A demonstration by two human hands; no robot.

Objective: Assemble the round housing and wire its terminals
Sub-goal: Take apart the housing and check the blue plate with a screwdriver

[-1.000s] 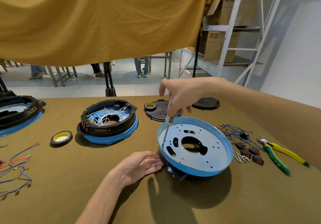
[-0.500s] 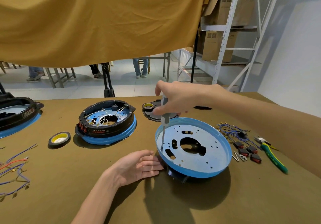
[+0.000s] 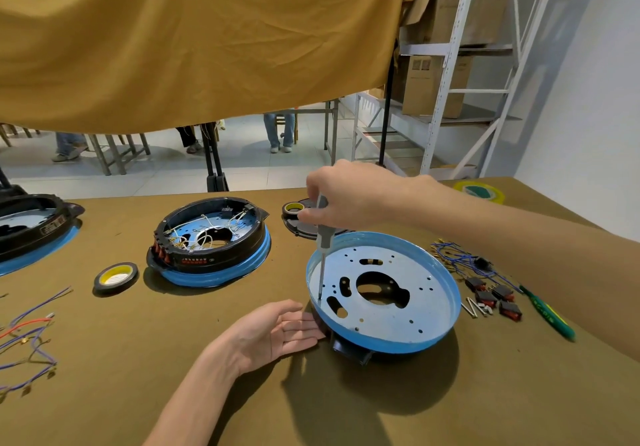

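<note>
Head view, right hand point(image 3: 349, 196) gripping screwdriver point(image 3: 322, 238), left hand point(image 3: 277, 331) flat against housing point(image 3: 398, 328) (label unreadable)

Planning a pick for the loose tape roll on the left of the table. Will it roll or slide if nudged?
The tape roll lies flat on its side, so a nudge should slide it, not roll it. The cloth-covered table looks matte, so probably some drag. It seems small and thin, likely light; tipped on edge, it could roll away.
</note>
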